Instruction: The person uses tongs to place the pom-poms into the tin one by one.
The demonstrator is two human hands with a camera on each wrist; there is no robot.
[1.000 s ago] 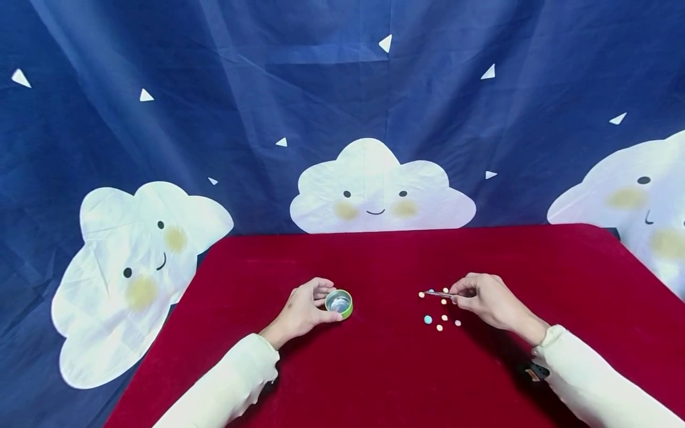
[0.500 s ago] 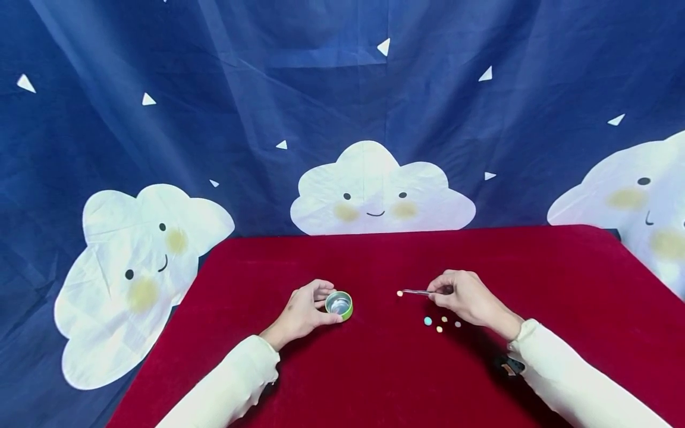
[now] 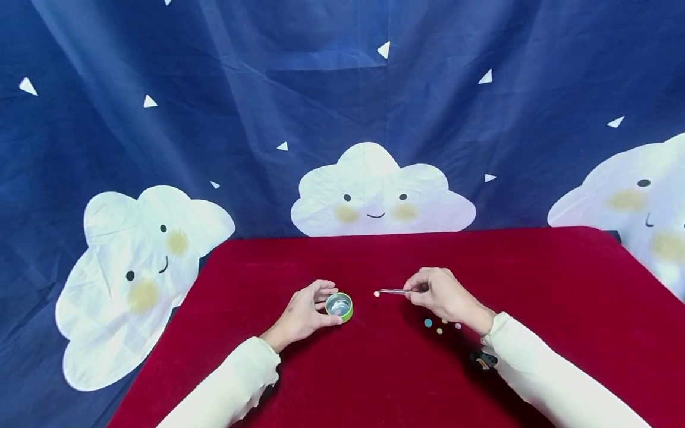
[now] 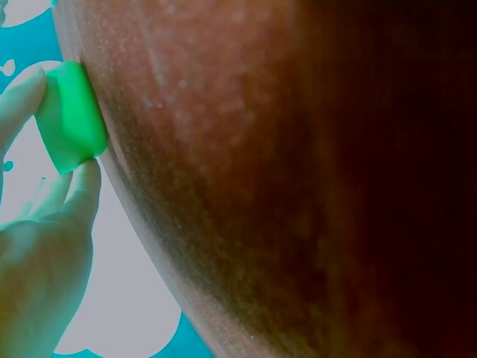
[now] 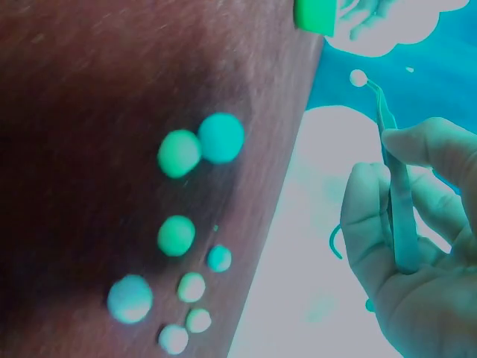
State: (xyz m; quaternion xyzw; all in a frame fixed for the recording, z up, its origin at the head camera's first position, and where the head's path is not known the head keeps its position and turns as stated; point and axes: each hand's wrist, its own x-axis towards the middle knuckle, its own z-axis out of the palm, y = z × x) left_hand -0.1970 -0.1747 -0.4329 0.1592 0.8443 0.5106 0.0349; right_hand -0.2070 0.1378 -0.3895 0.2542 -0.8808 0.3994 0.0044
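Observation:
A small round green tin (image 3: 346, 316) stands on the red cloth with its open top up, silvery inside. My left hand (image 3: 305, 310) holds its side between thumb and fingers; the left wrist view shows the green wall (image 4: 71, 115) in that grip. Thumb and fingers of my right hand (image 3: 441, 294) pinch metal tweezers (image 3: 395, 292) that point left toward the tin. A small pale ball (image 5: 358, 77) sits at the tweezers' bent tips, a short way right of the tin.
Several small balls lie on the red-covered table (image 3: 374, 380) below the right hand, among them a blue ball (image 3: 427, 323) and a yellow ball (image 3: 439, 331). A blue curtain (image 3: 342, 89) with printed clouds hangs behind the table's far edge.
My right hand has moved left, from over the scattered balls toward the tin, carrying a pale ball in the tweezers. My left hand and the tin have stayed in place.

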